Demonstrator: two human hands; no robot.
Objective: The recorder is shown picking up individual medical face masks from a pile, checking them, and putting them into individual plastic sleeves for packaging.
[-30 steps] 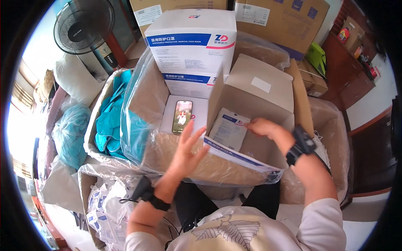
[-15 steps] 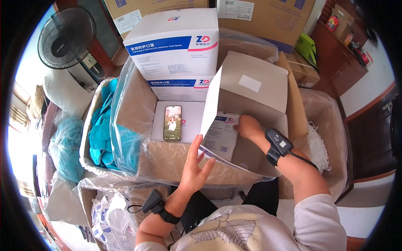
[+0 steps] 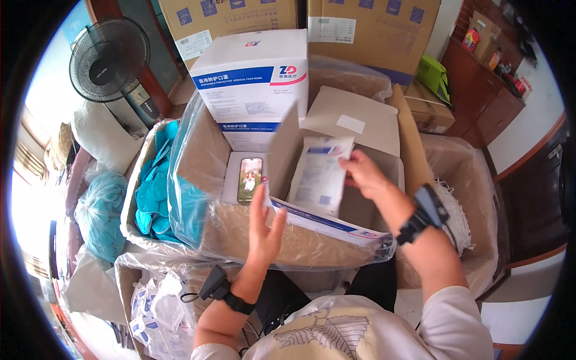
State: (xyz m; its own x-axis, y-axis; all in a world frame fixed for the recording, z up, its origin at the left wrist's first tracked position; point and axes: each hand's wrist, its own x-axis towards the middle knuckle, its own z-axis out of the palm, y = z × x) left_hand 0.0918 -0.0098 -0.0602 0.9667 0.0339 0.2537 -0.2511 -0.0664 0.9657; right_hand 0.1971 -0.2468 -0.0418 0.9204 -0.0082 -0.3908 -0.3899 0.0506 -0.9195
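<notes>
A white carton [image 3: 375, 141] with a blue-striped front edge stands open, its lid raised at the back. My right hand [image 3: 367, 174] pinches the right edge of a flat white mask packet [image 3: 318, 180], held tilted over the inside of this carton. Whether it is one packet or a thin stack, I cannot tell. My left hand [image 3: 266, 237] has its fingers and thumb apart and holds nothing. It hovers by the carton's front left corner; whether its fingertips touch the side is unclear. Behind my left fingertips, a phone [image 3: 249, 179] with a lit screen lies on another white box [image 3: 231, 187].
Two closed mask boxes [image 3: 252, 84] are stacked behind the phone. A plastic-lined carton of teal fabric pieces [image 3: 157, 195] is at left, one of white packets [image 3: 157, 315] at lower left. White straps [image 3: 453, 219] fill a carton at right. A fan [image 3: 109, 60] stands far left.
My right hand has lifted the mask packet up from inside the carton. My left hand has moved slightly left and down. The carton's left side has swung and is blurred.
</notes>
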